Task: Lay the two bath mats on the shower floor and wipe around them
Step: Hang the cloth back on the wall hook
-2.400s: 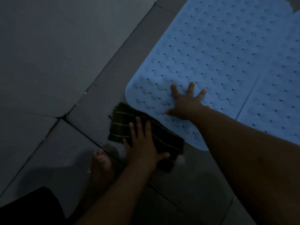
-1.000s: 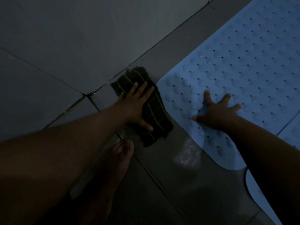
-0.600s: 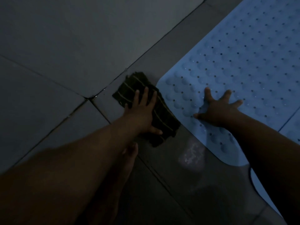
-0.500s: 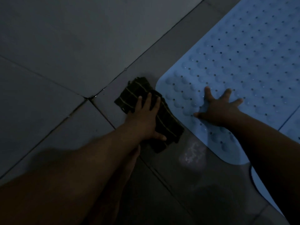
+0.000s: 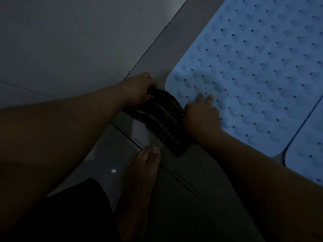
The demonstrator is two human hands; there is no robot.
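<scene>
Two light blue perforated bath mats lie side by side on the grey tile floor: the large mat point(image 5: 253, 63) at upper right and the second mat point(image 5: 311, 147) at the right edge. A dark striped cloth point(image 5: 162, 117) lies bunched at the large mat's near corner. My left hand point(image 5: 138, 88) grips the cloth's far end. My right hand point(image 5: 201, 114) pinches the cloth's right edge at the thumb side, while two fingertips lie on the mat.
The grey wall point(image 5: 70, 41) meets the floor just left of the cloth. My bare foot point(image 5: 145, 170) stands on the wet tiles right below the cloth, and dark clothing point(image 5: 78, 206) fills the lower left.
My left hand went from pressing flat on the cloth to gripping its far end. My right hand slid off the mat's middle to the cloth's edge. The cloth is now bunched up.
</scene>
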